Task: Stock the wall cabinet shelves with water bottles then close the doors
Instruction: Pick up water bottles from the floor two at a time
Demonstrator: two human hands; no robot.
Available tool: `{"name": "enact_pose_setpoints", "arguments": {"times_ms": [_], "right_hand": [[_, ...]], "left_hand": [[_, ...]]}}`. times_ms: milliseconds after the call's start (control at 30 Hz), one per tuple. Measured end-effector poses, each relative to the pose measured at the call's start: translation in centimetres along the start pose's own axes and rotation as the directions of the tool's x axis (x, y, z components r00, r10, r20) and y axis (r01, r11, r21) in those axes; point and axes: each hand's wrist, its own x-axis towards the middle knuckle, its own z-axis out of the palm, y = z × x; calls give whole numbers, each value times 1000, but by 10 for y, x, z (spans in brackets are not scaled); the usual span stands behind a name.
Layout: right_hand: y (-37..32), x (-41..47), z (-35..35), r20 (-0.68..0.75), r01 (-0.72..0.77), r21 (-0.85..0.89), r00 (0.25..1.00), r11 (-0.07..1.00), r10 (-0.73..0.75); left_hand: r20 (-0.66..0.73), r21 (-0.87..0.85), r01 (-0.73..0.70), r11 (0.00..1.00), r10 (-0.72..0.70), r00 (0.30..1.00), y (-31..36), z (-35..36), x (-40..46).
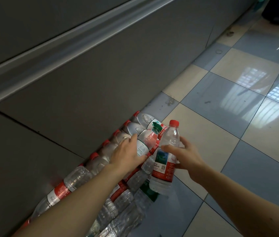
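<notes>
Checkered tile floor (221, 130) — right hand (186, 158) fingers round bottle (165, 158), left hand (128, 154) perhaps gripping another (145, 142).

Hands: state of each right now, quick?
Left hand: grips a bottle in the pack.
Right hand: holds a lifted bottle.
</notes>
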Motion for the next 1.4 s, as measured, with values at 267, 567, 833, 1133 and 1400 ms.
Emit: {"name": "enact_pose_setpoints", "arguments": {"times_ms": [267,567,833,1133,1400], "right_hand": [[-20,-9,-19,-90,101,-20,991,995,-102],[-38,-14,-68,-429,314,-146,834,938,-346],[-4,-21,-96,-494,206,-344,790,916,-363],[12,-37,-103,-489,206,-343,794,916,-361],[24,-59,-100,-436,154,-388,838,909,-328]], "left_hand": [[-35,-346,39,938,-54,998,13,-15,-4],[-85,-787,-77,612,15,996,101,-39,10],[-138,-691,-175,702,111,984,142,11,16],[-67,-558,-199,805,196,978,162,30,32],[-28,-547,-222,807,248,968,155,32,15]]}}
